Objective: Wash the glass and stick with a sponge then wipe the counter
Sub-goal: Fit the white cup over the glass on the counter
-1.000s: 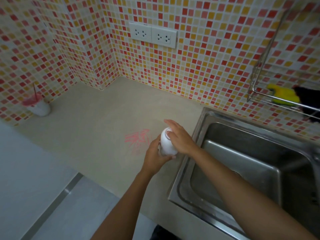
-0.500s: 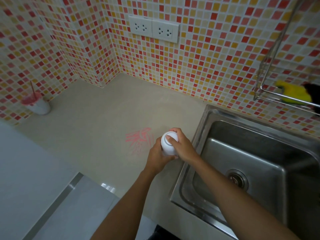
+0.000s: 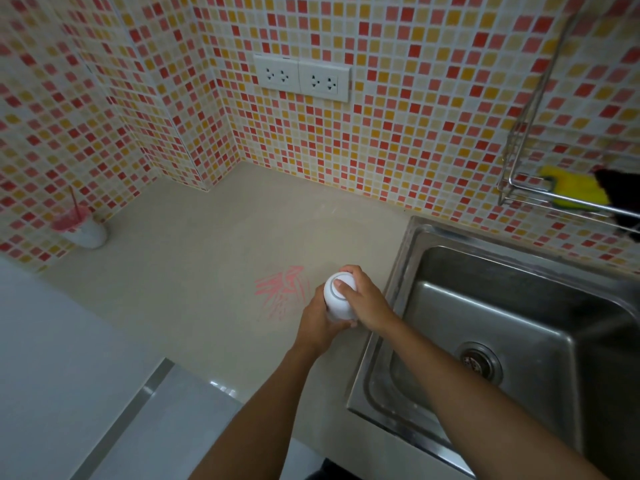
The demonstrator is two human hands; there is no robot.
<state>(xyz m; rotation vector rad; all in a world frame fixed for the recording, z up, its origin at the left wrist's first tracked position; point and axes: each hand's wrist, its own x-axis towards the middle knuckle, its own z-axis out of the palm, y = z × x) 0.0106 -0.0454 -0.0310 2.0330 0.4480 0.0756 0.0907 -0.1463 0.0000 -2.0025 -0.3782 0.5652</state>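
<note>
Both my hands hold a white bottle (image 3: 337, 296) upright over the counter (image 3: 194, 292), just left of the sink. My left hand (image 3: 317, 318) wraps its body from below and my right hand (image 3: 365, 299) grips its rounded cap from above. A pink smear (image 3: 282, 292) marks the counter right beside the bottle. Far left by the tiled wall stands the glass (image 3: 81, 226), stained pink, with a pink stick (image 3: 73, 199) leaning in it. A yellow sponge (image 3: 573, 188) lies in the wire rack on the right wall.
A steel sink (image 3: 401, 258) with a drain (image 3: 479, 362) fills the right side. The wire rack (image 3: 519, 188) also holds something black (image 3: 620, 195). A double wall socket (image 3: 300, 77) sits above the counter. The counter's front edge drops to a pale floor at lower left.
My right hand has shifted on the bottle's cap, from covering its side to gripping the top. The bottle stays beside the pink smear while the camera tips slightly.
</note>
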